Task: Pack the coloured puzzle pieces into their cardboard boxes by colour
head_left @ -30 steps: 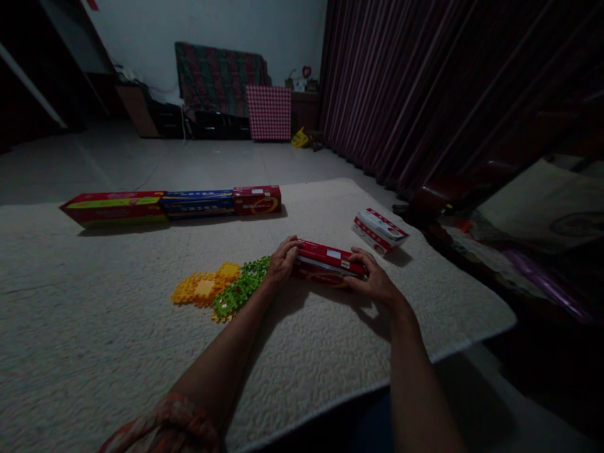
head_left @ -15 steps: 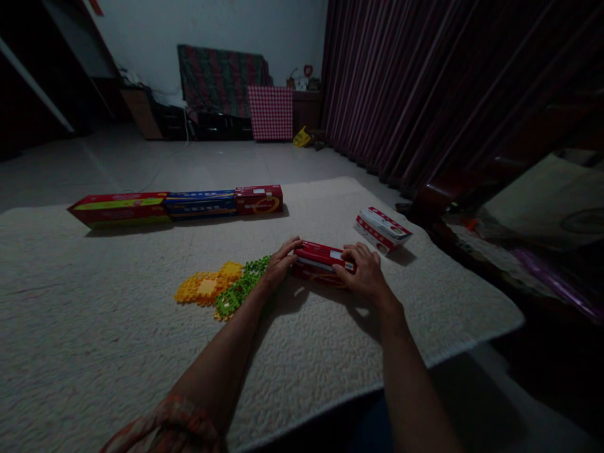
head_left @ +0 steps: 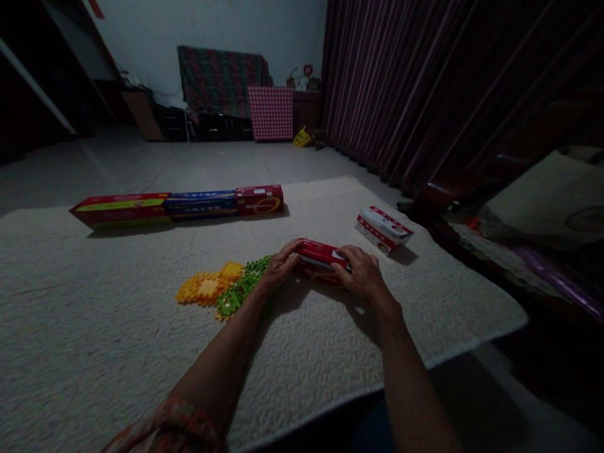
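Between my two hands a red box [head_left: 317,253] with a pale strip along its front edge rests on the quilted cover [head_left: 302,352]. My left hand [head_left: 282,264] grips its left end, fingers on top. At the other end, my right hand [head_left: 362,270] is closed on the box, thumb on the near side and fingers over the top. Just left of my left hand lie green lattice-like plastic pieces [head_left: 236,296] and yellow ones [head_left: 205,288], partly overlapping. A white and red box [head_left: 384,228] stands tilted-looking beyond my right hand.
Toward the far edge, a red and yellow-green box [head_left: 125,211], a blue box [head_left: 202,205] and another red box [head_left: 258,199] form a row end to end. Dark furniture [head_left: 472,182] borders the cover on the right. Purple curtains [head_left: 377,82] hang behind.
My right hand has shifted slightly left along the box top, covering more of its white label. My left hand keeps its grip, and the other things stay put.
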Motion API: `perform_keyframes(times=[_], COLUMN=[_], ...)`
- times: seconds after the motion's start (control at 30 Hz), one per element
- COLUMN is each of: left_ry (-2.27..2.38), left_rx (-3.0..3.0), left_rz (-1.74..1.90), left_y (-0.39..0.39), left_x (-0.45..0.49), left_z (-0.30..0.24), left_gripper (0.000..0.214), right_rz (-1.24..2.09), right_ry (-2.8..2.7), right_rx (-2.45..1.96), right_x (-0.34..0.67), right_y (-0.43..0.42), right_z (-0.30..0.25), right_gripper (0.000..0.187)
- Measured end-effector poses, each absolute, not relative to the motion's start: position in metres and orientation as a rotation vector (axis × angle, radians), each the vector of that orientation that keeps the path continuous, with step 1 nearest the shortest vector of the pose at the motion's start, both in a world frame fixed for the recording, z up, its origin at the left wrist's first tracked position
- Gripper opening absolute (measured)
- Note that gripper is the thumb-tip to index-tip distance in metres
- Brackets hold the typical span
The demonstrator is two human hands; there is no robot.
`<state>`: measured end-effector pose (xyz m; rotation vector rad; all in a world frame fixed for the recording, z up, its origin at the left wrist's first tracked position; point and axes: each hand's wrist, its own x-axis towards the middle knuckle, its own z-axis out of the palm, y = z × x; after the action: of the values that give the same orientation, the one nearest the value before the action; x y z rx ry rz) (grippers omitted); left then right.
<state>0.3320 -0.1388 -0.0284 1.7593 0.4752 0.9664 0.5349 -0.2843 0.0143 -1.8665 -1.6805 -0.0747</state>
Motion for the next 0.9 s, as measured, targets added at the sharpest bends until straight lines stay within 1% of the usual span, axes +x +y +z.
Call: perform_keyframes(times=[0.33, 0.47, 0.63, 0.77, 0.83, 0.9], left_ry=[0.525, 0.52, 0.462, 0.475, 0.498, 0.516], left_rx=[1.679, 1.724, 1.841, 1.844, 1.807, 1.755], left_rz=[0.961, 1.022, 1.082, 1.003, 0.963, 0.912], left_y=[-0.14, -0.141, -0.141, -0.141, -0.142, -0.142], left_x=[0.333, 0.337, 0.339, 0.337, 0.336, 0.336], left_z=[-0.024, -0.027, -0.031, -0.029, -0.029, -0.03], left_gripper=[0.046, 0.042, 0.043, 0.05, 0.058, 0.068], right_rz=[-0.054, -0.065, -0.186, -0.146, -0.115, -0.108], right_ry=[-1.678, -1.671, -1.631, -1.682, -1.707, -1.724], right_rx=[-1.86, -1.869, -1.99, -1.938, -1.9, -1.898], right_x=[0.538, 0.536, 0.523, 0.513, 0.51, 0.508], right_y=[-0.283, -0.284, -0.28, -0.269, -0.264, -0.262], right_z=[0.014, 0.015, 0.022, 0.024, 0.023, 0.023], right_gripper=[0.027, 0.026, 0.024, 0.02, 0.019, 0.022])
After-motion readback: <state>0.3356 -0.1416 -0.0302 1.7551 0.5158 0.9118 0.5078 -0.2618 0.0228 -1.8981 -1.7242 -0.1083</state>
